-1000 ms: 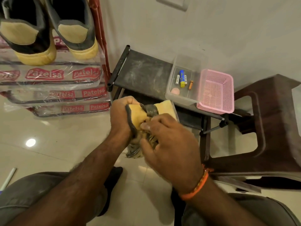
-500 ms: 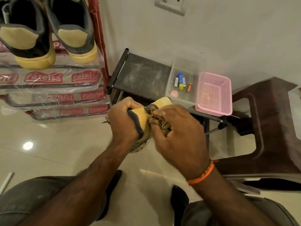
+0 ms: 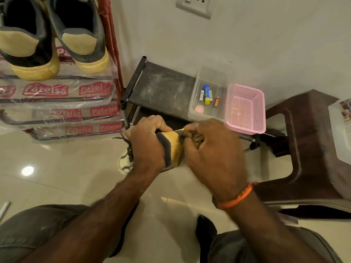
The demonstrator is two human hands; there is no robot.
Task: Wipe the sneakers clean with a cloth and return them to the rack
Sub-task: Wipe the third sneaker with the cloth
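Observation:
A yellow-and-grey sneaker point(image 3: 173, 147) is held over the floor in front of my knees. My left hand point(image 3: 146, 147) grips it around the collar, and its brown laces and pale toe stick out to the left. My right hand point(image 3: 212, 154) presses a bunched brownish cloth point(image 3: 196, 138) against the shoe's right side, fingers curled round the cloth. Most of the shoe is hidden by both hands. Two other sneakers point(image 3: 51, 38) with yellow soles stand on the top shelf of the plastic-wrapped red rack point(image 3: 110, 35) at the upper left.
A low black stand point(image 3: 161, 88) sits behind my hands against the wall. On it are a clear box point(image 3: 214, 73) with batteries and a pink basket point(image 3: 245, 109). A dark brown stool point(image 3: 313, 149) stands to the right. The floor is glossy tile.
The sneaker has turned in my left hand, its toe and laces now sticking out left. My right hand with the cloth has shifted up and to the right along the shoe.

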